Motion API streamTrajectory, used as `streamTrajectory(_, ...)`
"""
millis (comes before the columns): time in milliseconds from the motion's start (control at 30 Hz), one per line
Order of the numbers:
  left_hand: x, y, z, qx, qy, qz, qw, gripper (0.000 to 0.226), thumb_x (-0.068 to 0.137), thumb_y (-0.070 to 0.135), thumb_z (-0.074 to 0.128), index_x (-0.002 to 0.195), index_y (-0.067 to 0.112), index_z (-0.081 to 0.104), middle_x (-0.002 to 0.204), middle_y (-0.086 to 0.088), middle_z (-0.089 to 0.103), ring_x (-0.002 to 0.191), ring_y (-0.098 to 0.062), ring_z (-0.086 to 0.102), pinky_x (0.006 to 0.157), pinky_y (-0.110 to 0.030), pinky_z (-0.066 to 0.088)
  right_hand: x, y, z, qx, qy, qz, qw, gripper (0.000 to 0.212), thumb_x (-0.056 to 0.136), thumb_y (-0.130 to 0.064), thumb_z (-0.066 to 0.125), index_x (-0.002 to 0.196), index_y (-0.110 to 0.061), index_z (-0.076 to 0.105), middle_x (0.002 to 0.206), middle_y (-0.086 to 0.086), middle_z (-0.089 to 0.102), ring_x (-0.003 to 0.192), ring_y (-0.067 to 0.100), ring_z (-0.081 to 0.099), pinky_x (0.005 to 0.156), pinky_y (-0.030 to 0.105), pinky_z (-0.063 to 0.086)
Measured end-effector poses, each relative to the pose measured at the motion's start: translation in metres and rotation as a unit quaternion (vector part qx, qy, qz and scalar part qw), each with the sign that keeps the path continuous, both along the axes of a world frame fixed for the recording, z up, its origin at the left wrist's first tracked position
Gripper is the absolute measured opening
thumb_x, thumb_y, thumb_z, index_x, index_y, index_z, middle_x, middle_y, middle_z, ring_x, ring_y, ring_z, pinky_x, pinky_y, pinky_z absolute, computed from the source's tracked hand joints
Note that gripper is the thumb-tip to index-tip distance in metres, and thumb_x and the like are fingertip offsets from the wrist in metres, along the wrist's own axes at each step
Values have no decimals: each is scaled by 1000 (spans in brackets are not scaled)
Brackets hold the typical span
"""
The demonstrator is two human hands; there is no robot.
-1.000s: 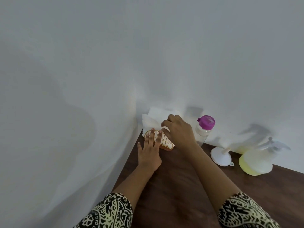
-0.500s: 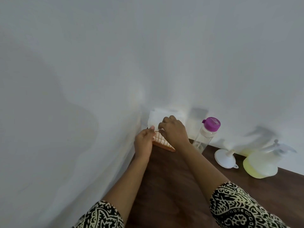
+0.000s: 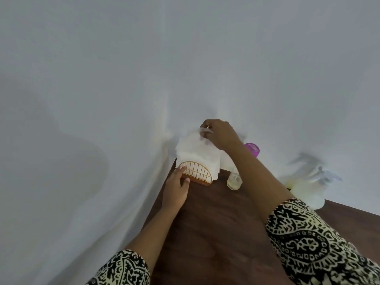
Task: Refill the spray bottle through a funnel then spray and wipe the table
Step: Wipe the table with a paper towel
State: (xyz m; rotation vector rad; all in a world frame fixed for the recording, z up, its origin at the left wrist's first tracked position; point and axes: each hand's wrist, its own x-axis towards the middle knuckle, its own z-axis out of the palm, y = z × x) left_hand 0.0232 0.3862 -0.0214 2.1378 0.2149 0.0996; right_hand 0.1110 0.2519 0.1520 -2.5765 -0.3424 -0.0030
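A gold wire napkin holder (image 3: 196, 173) with white paper napkins (image 3: 195, 152) stands in the far left corner of the dark wooden table (image 3: 216, 233). My left hand (image 3: 178, 189) rests against the holder's left front, fingers fairly straight. My right hand (image 3: 221, 133) pinches the top of a napkin and lifts it above the holder. A clear bottle with a purple cap (image 3: 252, 148) stands behind my right forearm. The spray bottle (image 3: 308, 189), holding pale yellow liquid, sits at the right. The funnel is hidden by my right arm.
White walls meet in a corner just behind the holder and close off the table's left and far sides. Bare wood lies between my forearms.
My right hand has risen from the holder, pulling a napkin up. My left hand went from gripping the holder's top to resting at its lower left. The camera tilted down.
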Motion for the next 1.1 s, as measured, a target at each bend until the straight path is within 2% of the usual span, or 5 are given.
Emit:
streamTrajectory(133,-43,-12,25,-167,20,32,985,58,93,36,58,146,28,37,149,3,40,136,-17,40,107,-35,37,-47,-34,6,225,104,-63,967,34,93,-17,58,125,-5,57,122,4,59,108,20,55,82,25,40)
streamTrajectory(300,-122,-56,60,-502,86,15,860,48,87,48,52,131,32,43,141,0,51,132,-17,45,106,-39,36,-148,-87,-28,429,293,-103,848,10,92,-11,59,99,-8,65,96,7,71,85,23,66,68,28,58)
streamTrajectory(433,-194,-114,71,-510,79,-8,856,33,80,35,62,111,24,60,114,6,69,113,-10,59,107,-35,38,-234,-148,-54,459,338,-152,808,15,91,-16,62,103,-9,66,108,13,70,98,33,66,85,50,55)
streamTrajectory(567,-268,-176,74,-491,97,-10,866,31,81,26,64,109,14,68,106,-3,74,100,-20,70,84,-34,56,-327,-218,-59,498,284,-219,790,10,92,-13,59,99,-10,67,94,6,74,83,23,70,72,37,60)
streamTrajectory(1100,-476,-420,-8,-270,156,-173,934,20,92,11,62,108,24,62,100,4,75,93,-15,71,80,-37,58,-597,-452,-155,193,96,-408,887,36,96,-21,53,128,-5,56,117,3,61,114,22,55,91,27,38)
